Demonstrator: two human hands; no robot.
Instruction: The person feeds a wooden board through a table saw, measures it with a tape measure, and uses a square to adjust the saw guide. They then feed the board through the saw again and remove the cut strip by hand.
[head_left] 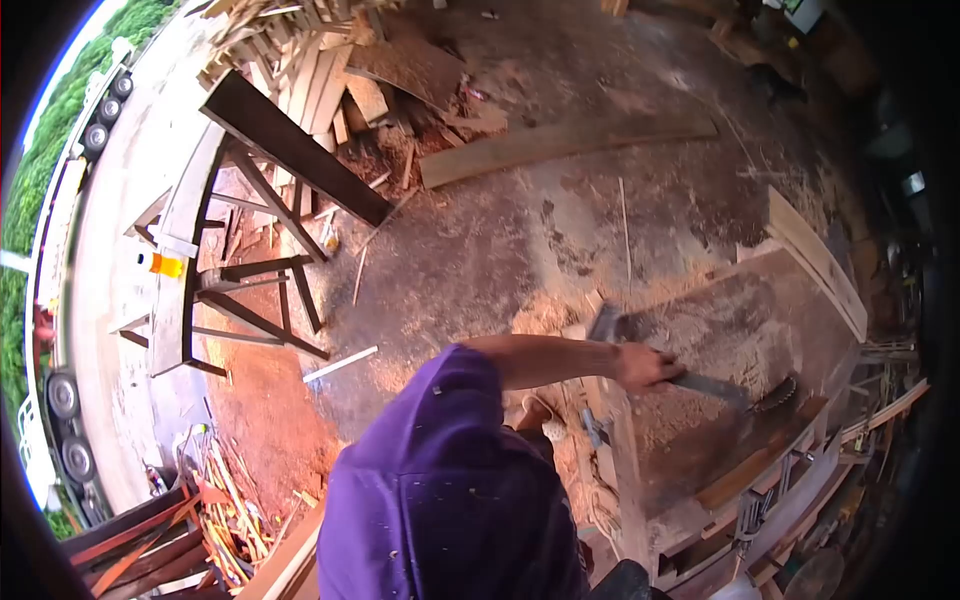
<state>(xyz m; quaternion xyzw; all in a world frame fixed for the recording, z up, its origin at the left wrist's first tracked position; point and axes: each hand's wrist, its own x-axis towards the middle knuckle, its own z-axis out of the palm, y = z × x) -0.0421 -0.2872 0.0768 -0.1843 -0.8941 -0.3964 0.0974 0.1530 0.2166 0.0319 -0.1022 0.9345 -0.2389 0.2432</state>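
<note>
My left hand [648, 368] is at the right of centre, at the end of my bare forearm and purple sleeve. Its fingers are closed round a long, dark grey bar [712, 388]. Past the hand, the bar reaches toward a dark, curved, toothed-looking piece [775, 394] that is too unclear to name. Sawdust lies around and below them, and a pale wooden edge [622, 440] runs down beside the dusty surface. My right hand does not show.
A sawhorse-like stand [190, 225] at the left bears an orange-and-white item [160, 264]. A dark plank [300, 145] leans by it. Scrap wood [325, 85] is heaped behind, and a long board [570, 145] lies on the floor. Boards [815, 260] stand right; sticks [235, 510] lie lower left.
</note>
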